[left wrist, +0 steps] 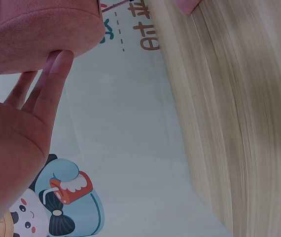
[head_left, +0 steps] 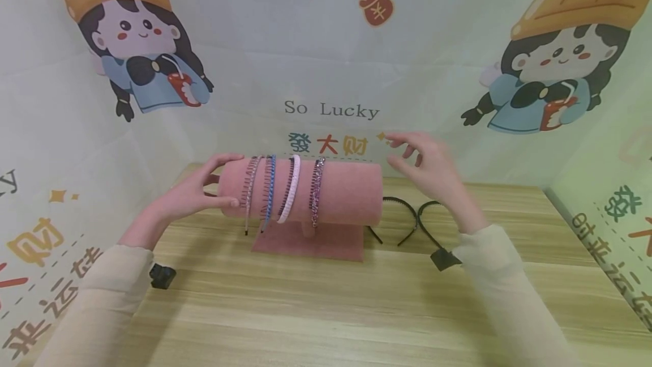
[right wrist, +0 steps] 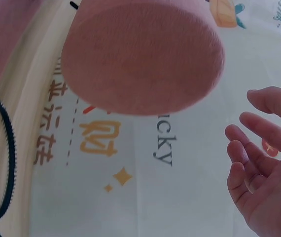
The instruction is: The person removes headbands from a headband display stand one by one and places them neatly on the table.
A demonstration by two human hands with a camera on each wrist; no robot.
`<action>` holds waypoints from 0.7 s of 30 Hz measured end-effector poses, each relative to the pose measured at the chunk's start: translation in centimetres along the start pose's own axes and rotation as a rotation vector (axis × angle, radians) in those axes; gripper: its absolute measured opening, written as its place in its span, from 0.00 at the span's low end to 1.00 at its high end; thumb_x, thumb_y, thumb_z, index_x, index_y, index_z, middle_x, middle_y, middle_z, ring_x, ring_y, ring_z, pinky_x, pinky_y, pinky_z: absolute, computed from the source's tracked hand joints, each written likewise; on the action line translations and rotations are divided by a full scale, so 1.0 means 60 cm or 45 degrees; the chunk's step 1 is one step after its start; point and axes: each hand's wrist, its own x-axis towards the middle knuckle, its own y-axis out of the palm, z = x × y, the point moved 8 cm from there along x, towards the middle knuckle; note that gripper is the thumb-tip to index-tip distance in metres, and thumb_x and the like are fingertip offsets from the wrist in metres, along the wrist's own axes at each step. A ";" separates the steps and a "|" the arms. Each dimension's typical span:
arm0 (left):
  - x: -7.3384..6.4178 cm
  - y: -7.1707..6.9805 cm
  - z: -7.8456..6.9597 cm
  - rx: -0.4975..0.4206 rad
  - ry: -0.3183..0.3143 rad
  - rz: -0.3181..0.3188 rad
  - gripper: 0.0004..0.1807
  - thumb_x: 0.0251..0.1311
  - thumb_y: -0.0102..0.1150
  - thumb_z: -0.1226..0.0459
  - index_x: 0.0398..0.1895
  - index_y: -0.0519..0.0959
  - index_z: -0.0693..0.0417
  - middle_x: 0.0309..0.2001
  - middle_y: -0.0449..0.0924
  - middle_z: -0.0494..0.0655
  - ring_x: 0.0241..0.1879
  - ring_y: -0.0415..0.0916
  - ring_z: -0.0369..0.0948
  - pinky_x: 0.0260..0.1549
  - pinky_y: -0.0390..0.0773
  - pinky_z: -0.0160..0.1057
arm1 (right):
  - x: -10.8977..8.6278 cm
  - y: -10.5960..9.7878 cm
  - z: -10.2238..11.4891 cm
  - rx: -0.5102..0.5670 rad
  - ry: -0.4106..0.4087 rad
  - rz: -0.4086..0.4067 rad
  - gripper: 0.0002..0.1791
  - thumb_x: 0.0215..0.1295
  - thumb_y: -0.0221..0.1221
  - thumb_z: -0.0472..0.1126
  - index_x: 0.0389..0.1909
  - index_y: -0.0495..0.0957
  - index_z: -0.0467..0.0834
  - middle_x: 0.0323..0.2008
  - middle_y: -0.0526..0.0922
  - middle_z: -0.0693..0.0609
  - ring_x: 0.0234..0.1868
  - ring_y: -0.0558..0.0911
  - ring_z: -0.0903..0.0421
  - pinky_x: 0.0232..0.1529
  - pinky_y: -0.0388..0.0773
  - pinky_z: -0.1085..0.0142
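Observation:
A pink plush headband stand [head_left: 351, 191] stands on the table, its padded roll lying crosswise over a flat base. On the roll sit a thin silvery headband [head_left: 249, 191], a blue one [head_left: 270, 191], a white one [head_left: 291, 191] and a sparkly purple one [head_left: 317, 191]. My left hand [head_left: 193, 188] grips the roll's left end, thumb in front and fingers toward the back; the left wrist view has fingertips on its pink end [left wrist: 42, 44]. Beyond the roll's right end, my right hand [head_left: 425, 163] hovers in the air with loosely bent fingers and nothing in them.
Two black toothed headbands [head_left: 415, 217] lie on the wooden table [head_left: 305, 310] right of the stand, partly behind it and my right arm. A printed cloth [head_left: 244, 61] walls the table at the back and sides.

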 end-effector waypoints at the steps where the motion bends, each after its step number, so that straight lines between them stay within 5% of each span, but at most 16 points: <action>1: 0.000 0.000 0.000 0.000 0.000 0.000 0.46 0.60 0.68 0.61 0.76 0.52 0.38 0.72 0.57 0.50 0.64 0.67 0.56 0.49 0.81 0.42 | 0.000 0.002 0.006 -0.001 -0.014 -0.007 0.23 0.67 0.61 0.41 0.63 0.76 0.49 0.49 0.84 0.47 0.40 0.77 0.52 0.35 0.73 0.66; 10: -0.001 0.000 -0.002 0.002 -0.003 -0.004 0.46 0.59 0.69 0.61 0.76 0.52 0.38 0.72 0.57 0.50 0.64 0.67 0.56 0.50 0.81 0.42 | 0.004 0.017 0.054 0.042 -0.087 -0.018 0.24 0.65 0.63 0.39 0.62 0.76 0.45 0.49 0.83 0.46 0.40 0.75 0.52 0.37 0.76 0.57; 21: 0.000 0.000 -0.003 -0.001 0.007 -0.005 0.46 0.59 0.69 0.62 0.76 0.52 0.41 0.72 0.57 0.51 0.64 0.67 0.57 0.49 0.82 0.40 | 0.008 0.033 0.082 -0.010 -0.178 -0.051 0.23 0.63 0.64 0.40 0.61 0.77 0.46 0.46 0.84 0.47 0.39 0.78 0.51 0.34 0.76 0.63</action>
